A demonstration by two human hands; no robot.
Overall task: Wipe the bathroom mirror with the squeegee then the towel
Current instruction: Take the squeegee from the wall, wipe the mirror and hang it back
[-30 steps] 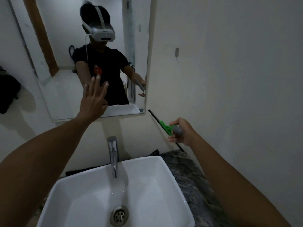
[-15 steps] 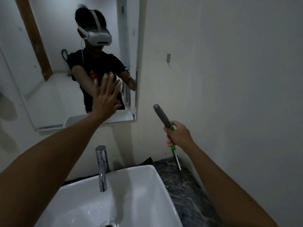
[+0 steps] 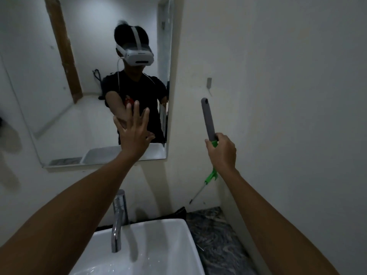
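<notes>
The wall mirror [image 3: 59, 120] hangs above the sink and reflects a person wearing a white headset. My left hand [image 3: 135, 132] is raised flat with fingers spread in front of the mirror's lower right part; touching or just off the glass I cannot tell. My right hand [image 3: 221, 151] grips the squeegee [image 3: 208, 122] around its green neck, to the right of the mirror against the bare wall. Its grey handle points up; the green fork and thin blade hang below my hand. No towel is in view.
A white basin [image 3: 158, 245] with a chrome tap [image 3: 119, 215] sits below the mirror. A dark marbled counter [image 3: 214, 235] lies to its right, against the white side wall. A small hook [image 3: 209, 83] is fixed on the back wall.
My right hand has turned the squeegee over, so the grey handle now points up and the blade hangs down. My left hand stays raised at the mirror.
</notes>
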